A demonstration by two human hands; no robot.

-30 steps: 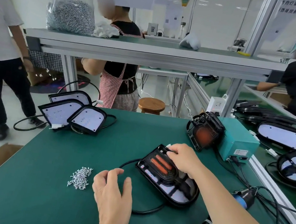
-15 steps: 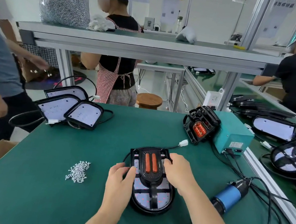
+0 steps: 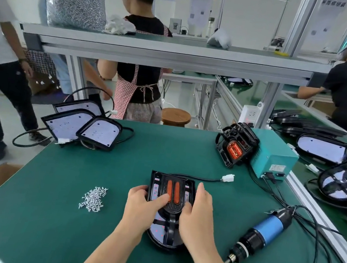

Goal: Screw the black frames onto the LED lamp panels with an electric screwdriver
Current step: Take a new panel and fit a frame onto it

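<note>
Mid-bench on the green-covered worktop, the black plastic frame with orange bars sits on the white LED lamp panel, left hand and right hand gripping its sides, thumbs on top; silver screw pile lies left, blue electric screwdriver right

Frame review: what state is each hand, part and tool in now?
left hand: grips left edge of lamp panel, thumb on top.
right hand: grips its right edge.
black frame: lying on the lamp panel.
electric screwdriver: lying unheld on table.
screws: loose pile.
connector: unplugged.
</note>
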